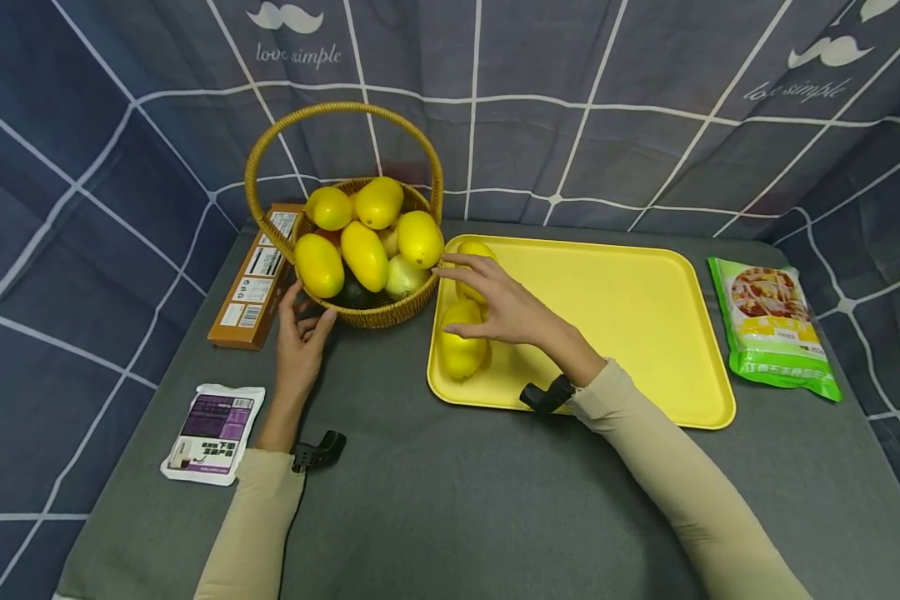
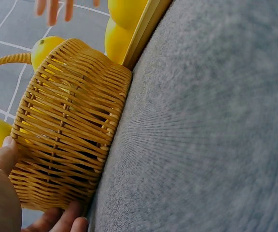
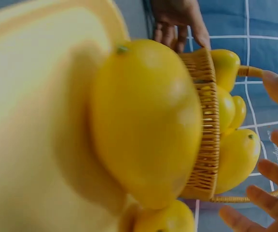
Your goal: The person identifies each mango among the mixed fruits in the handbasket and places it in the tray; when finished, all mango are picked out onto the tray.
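A woven wicker basket (image 1: 386,317) with a tall handle is heaped with yellow mangoes (image 1: 364,256), a pale green round fruit (image 1: 405,277) and a dark green one (image 1: 354,293) underneath. My left hand (image 1: 300,342) holds the near left side of the basket; in the left wrist view its thumb (image 2: 6,154) lies at the rim and its fingers low on the weave. Spread and holding nothing, my right hand (image 1: 508,307) hovers over the left end of the yellow tray (image 1: 592,308), fingertips near the basket's rim. Below it, mangoes (image 1: 461,350) lie along the tray's left edge, partly hidden.
An orange-brown box (image 1: 243,321) lies left of the basket, partly behind it. Closer to me is a white and purple pouch (image 1: 213,433). A green food packet (image 1: 776,325) lies right of the tray. A dark checked curtain (image 1: 525,142) walls in the back and sides.
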Available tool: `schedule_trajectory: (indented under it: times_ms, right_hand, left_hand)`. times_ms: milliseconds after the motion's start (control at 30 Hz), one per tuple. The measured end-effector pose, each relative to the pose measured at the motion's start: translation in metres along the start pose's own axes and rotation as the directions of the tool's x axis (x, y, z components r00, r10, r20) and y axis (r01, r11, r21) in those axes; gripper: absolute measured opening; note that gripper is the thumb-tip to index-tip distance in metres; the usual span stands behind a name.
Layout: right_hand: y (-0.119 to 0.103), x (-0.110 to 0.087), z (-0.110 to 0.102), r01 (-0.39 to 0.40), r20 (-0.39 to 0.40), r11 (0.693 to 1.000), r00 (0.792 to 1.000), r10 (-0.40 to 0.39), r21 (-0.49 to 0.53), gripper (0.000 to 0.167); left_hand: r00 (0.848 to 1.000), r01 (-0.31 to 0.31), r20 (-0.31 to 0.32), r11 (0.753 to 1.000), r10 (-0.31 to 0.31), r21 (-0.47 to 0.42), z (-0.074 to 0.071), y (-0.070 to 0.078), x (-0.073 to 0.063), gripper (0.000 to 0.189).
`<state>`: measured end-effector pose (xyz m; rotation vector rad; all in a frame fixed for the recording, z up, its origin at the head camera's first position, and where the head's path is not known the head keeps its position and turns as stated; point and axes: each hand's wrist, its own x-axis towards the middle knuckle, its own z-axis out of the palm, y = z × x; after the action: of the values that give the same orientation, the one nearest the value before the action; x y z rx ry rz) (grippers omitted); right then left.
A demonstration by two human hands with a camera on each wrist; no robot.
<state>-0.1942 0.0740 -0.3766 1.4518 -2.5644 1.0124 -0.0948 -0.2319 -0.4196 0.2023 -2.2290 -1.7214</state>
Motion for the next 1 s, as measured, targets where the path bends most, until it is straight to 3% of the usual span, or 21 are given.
schedule_trajectory:
  times_ms: [167, 400, 1000]
  right_hand:
    - [0.006, 0.030, -0.005, -0.043, -0.070, 0.997, 0.996, 0.047, 0.057, 0.078]
    - [0.010, 0.059, 0.002, -0.105, -0.024, 0.989, 0.994, 0.108, 0.104, 0.080]
    - [0.023, 0.084, 0.005, -0.245, 0.043, 0.963, 0.969, 0.242, 0.113, 0.084]
  left_hand:
    - [1.000, 0.006, -0.001, 1.000, -0.006, 0.008, -0.001, -0.002, 0.000, 0.064]
    - [1.000, 0.004, 0.004, 1.000, -0.004, 0.002, -0.002, -0.004, -0.001, 0.065]
    - [1.000, -0.003, 0.011, 1.000, 0.003, -0.006, -0.002, -0.001, 0.001, 0.064]
